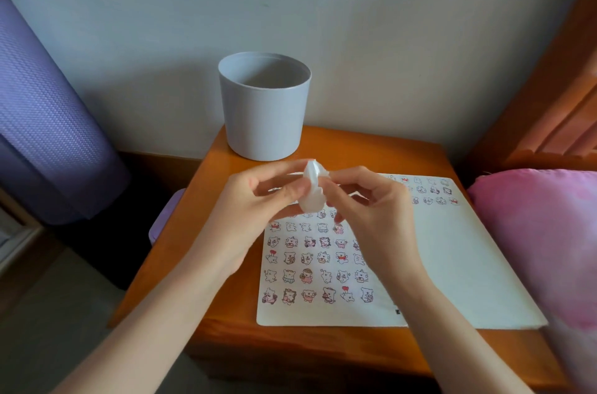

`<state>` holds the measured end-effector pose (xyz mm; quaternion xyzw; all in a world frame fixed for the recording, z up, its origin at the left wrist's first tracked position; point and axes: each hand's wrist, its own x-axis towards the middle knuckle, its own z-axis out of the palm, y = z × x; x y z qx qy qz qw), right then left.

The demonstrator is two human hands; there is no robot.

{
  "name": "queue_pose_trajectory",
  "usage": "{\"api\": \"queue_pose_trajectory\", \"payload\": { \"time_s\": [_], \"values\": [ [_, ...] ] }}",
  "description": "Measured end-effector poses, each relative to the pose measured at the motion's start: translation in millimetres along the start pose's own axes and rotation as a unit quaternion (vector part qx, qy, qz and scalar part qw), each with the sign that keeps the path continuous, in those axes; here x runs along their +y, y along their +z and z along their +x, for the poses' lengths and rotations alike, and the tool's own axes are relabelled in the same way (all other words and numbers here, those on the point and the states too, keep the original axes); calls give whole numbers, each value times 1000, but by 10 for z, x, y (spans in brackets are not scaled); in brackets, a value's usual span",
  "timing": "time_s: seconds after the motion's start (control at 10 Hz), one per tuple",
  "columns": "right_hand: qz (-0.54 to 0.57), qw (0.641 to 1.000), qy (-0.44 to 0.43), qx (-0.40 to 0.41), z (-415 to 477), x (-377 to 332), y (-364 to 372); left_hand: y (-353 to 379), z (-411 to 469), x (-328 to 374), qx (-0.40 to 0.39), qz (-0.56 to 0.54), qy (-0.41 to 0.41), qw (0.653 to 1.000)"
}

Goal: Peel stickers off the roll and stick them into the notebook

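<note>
Against the pale wall, a wooden worktop (pixel 339 148) stood between a rolled purple mat (pixel 48 122) on the left and a wooden bed frame (pixel 549 96) with a pink pillow (pixel 533 232) on the right. An open notebook (pixel 452 264) lay flat on the worktop's near right part. Its left page was filled with rows of small cartoon stickers (pixel 310 275), and its right page was blank below three short rows at the top. A grey round pot (pixel 265 109) stood at the worktop's far left corner.

Both forearms reached in from the lower edge and met above the notebook's far left corner. The left hand (pixel 248 216) gripped a white sticker roll (pixel 311 190), thumb on the near face and fingers curled behind. The right hand (pixel 371 216) pinched the roll's upper right edge between thumb and forefinger, its other fingers curled. The roll was held upright, clear of the page.
</note>
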<state>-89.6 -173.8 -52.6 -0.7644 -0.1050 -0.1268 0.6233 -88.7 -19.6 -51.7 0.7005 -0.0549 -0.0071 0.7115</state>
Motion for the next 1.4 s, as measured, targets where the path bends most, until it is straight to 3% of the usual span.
{"api": "queue_pose_trajectory", "payload": {
  "time_s": [0.3, 0.6, 0.9, 1.0, 1.1, 1.3, 1.4],
  "values": [
    [-98, 991, -37, -86, -56, -72, 24, 59, -25, -19, 101, 39, 48, 993],
    [-78, 994, -71, -25, -46, 76, 108, 53, -49, -60, 94, 16, 34, 995],
    [-17, 999, -34, -1, 126, -71, 118, -56, 0, -4, 51, -52, 3, 997],
    [9, 997, -45, 65, 458, -256, 92, -109, 53, -10, 83, -79, -15, 993],
    [-32, 992, -78, 97, 961, -423, 176, -86, 23, -45, 53, 25, -6, 998],
    [-225, 973, -51, 19, 1677, -533, 536, -59, 31, -126, -17, 216, 32, 976],
    [-289, 957, -25, -25, 1741, -499, 584, -62, 37, -119, -17, 230, 35, 972]
  ]
}}
